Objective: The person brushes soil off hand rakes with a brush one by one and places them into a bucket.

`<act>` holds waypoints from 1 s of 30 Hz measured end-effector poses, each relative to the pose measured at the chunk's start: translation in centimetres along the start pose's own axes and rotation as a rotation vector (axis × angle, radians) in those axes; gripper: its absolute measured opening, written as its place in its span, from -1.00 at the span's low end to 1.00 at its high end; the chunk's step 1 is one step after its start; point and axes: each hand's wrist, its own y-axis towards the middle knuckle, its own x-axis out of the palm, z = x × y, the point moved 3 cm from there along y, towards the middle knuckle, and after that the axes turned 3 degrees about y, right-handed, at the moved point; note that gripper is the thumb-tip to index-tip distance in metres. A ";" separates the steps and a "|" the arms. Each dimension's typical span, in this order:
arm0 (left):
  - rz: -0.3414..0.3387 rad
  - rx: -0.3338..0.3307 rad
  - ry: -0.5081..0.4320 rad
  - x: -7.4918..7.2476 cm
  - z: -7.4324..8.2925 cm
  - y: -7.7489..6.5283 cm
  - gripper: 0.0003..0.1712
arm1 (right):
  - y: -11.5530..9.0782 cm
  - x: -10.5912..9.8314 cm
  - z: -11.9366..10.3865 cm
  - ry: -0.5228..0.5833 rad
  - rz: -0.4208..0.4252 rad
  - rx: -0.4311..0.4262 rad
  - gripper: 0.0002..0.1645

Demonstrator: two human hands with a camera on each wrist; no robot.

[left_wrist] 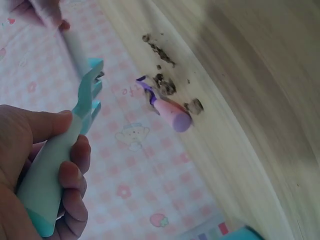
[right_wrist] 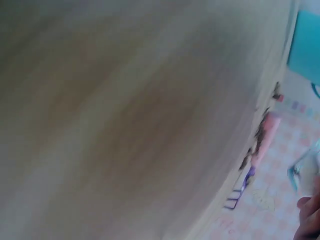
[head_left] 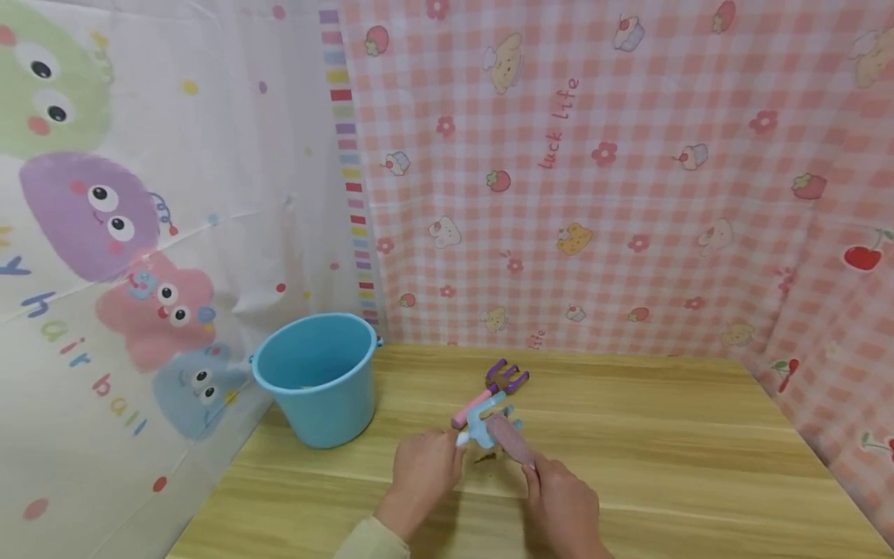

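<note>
My left hand (head_left: 422, 470) grips the pale handle of a small light-blue hand fork (left_wrist: 89, 97), fingers wrapped round it in the left wrist view. In my right hand (head_left: 567, 505) is a greyish-pink, flat oblong tool (head_left: 510, 440), perhaps a brush; blur hides its exact kind. Its far end meets or overlaps the blue fork's tines, above the table. Just beyond lies a second hand fork (head_left: 473, 408) with a pink handle and purple tines. Brown dirt clumps (left_wrist: 194, 106) lie around that fork on the wood. The right wrist view shows mostly blurred tabletop.
A light-blue bucket (head_left: 335, 415) stands at the left of the wooden table (head_left: 663, 450). Behind the table hangs a pink checked cloth (head_left: 628, 194), and a white cartoon-printed cloth (head_left: 230, 155) hangs on the left.
</note>
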 end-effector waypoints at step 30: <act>0.011 -0.034 0.056 -0.5 -0.1 0.6 -0.79 | 0.9 -1.4 0.8 -0.099 0.035 -0.008 -0.81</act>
